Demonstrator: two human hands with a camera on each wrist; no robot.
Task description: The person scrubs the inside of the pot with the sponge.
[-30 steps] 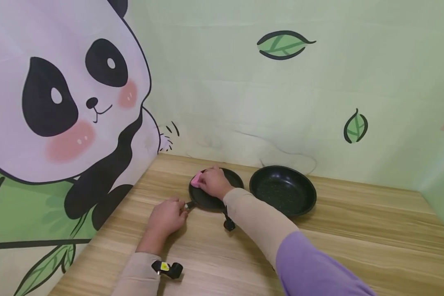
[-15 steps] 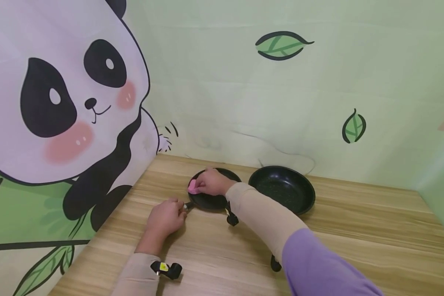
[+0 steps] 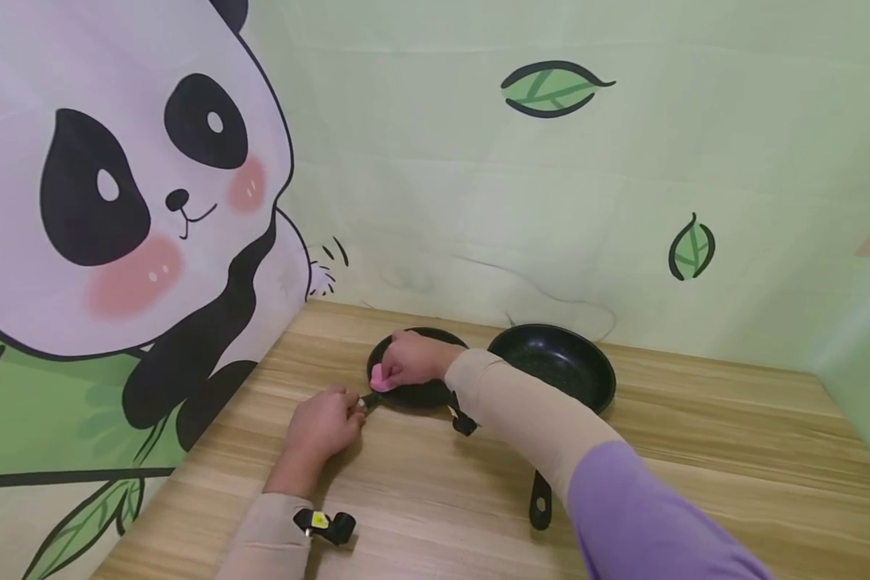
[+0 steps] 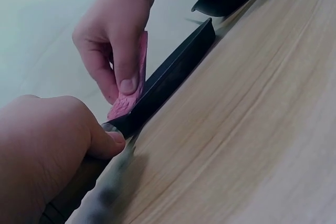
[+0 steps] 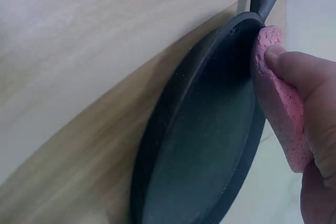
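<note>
A small black frying pan rests on the wooden table. My left hand grips its handle near the pan's edge. A pink sponge is pinched between the thumb and fingers of my right hand. In the right wrist view the sponge lies against the pan's rim by the handle joint. From the left wrist, the sponge appears just above that rim, close to my left thumb. The right hand covers part of the pan's inside in the head view.
A larger black frying pan stands to the right, its handle pointing toward me, partly behind my right arm. The wooden table meets a green printed wall at the back and a panda print at the left.
My right hand has moved the sponge left and then toward me along the pan's edge, nearer the handle. The left hand keeps its grip. The larger pan's handle has come into sight.
</note>
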